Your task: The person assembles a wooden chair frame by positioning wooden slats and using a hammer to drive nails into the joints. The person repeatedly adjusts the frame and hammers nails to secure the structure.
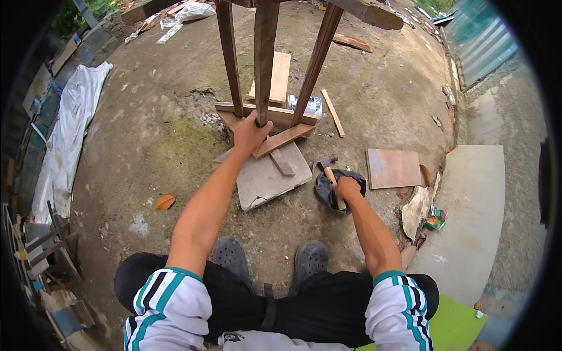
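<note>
A person in white sleeves with teal and black stripes is working over bare, dirt-strewn ground, the left hand (252, 137) gripping the lower end of the middle leg of a slatted wooden frame (264, 58). The frame is standing straight ahead of the person, its boarded base (285, 140) reaching over the far part of a grey slab (272, 182); from here I cannot tell how much weight the slab is bearing. A short wooden piece (282, 162) is jutting from under the base across the slab. To the right, the right hand (348, 189) is closing its fingers around the wooden handle of a hammer (329, 175), which is lying across the view of a black bag (355, 176), its metal head pointing away. Beyond the base, a pale board (280, 73) and a narrow strip (332, 113) are lying on the ground, while a brown square panel (393, 169) is resting right of the bag.
</note>
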Demonstrator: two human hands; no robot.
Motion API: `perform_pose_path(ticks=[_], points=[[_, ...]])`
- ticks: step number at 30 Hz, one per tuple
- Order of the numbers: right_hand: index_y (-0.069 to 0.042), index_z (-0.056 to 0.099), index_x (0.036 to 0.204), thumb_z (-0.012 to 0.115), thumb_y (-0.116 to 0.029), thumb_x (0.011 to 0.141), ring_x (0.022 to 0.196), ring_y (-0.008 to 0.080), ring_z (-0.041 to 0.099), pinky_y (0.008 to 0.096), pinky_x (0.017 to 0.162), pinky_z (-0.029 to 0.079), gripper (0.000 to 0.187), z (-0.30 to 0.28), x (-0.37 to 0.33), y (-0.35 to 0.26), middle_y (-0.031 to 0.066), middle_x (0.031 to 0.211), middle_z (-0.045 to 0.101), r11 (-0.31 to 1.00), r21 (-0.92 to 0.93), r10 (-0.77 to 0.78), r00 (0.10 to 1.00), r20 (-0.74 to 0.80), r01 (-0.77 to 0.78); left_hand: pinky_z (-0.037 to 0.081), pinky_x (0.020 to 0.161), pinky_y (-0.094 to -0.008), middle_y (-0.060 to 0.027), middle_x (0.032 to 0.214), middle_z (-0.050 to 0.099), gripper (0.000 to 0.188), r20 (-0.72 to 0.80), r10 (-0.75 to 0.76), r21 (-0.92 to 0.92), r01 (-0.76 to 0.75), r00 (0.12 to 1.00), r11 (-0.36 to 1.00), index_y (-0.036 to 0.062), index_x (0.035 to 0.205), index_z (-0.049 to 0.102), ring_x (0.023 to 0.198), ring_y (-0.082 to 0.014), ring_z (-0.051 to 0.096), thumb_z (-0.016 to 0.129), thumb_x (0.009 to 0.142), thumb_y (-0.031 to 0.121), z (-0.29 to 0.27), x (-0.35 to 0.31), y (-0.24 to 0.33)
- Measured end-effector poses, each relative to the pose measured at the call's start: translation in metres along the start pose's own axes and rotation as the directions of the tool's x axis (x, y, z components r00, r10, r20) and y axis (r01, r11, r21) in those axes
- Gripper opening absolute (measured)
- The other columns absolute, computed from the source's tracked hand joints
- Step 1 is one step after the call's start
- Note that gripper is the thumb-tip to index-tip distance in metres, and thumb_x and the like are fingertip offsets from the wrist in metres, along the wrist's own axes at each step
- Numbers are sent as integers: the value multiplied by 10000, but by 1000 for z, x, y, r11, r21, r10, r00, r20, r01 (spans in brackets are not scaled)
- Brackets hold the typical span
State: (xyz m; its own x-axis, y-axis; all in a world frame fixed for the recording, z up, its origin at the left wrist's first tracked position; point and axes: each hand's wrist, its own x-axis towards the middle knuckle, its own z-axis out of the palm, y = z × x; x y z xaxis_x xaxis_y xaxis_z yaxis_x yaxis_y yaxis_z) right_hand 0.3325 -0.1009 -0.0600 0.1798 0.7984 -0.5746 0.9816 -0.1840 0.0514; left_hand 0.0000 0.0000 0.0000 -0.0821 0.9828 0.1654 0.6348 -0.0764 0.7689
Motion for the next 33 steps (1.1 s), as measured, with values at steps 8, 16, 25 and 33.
perform_pose_path(ticks=[8, 16, 25, 33], points=[[-9, 687, 966, 589, -202, 816, 985, 410, 660, 474, 834, 534, 264, -57, -14, -49, 246, 996, 687, 994, 71, -56, 940, -336, 84, 521, 750, -474, -164, 870, 702, 355, 94, -132, 57, 127, 987, 990, 101, 906, 714, 845, -360, 669, 685, 750, 418, -6, 17, 7], [26, 627, 927, 588, -179, 815, 862, 423, 653, 465, 806, 519, 237, -169, -11, -46, 266, 912, 668, 931, 102, -268, 846, -461, 350, 528, 790, -442, -167, 907, 712, 413, 174, -171, 46, 165, 970, 985, 84, 928, 724, 894, -333, 681, 690, 758, 459, -10, 13, 12], [-16, 647, 895, 631, -170, 838, 692, 204, 668, 345, 666, 518, 165, -163, -4, -112, 118, 801, 688, 637, 645, -186, 896, -403, 422, 513, 783, -468, -154, 925, 709, 362, 199, -216, -28, 226, 956, 974, 120, 972, 720, 930, -362, 665, 668, 793, 430, -3, 12, 16], [5, 632, 1016, 657, -101, 871, 774, 211, 680, 339, 699, 520, 181, -88, 8, -160, 123, 848, 702, 403, 753, -248, 854, -457, 520, 506, 796, -428, -152, 945, 709, 471, 265, -136, -127, 175, 955, 976, 98, 1066, 675, 944, -351, 663, 644, 855, 518, -1, 7, 1]])
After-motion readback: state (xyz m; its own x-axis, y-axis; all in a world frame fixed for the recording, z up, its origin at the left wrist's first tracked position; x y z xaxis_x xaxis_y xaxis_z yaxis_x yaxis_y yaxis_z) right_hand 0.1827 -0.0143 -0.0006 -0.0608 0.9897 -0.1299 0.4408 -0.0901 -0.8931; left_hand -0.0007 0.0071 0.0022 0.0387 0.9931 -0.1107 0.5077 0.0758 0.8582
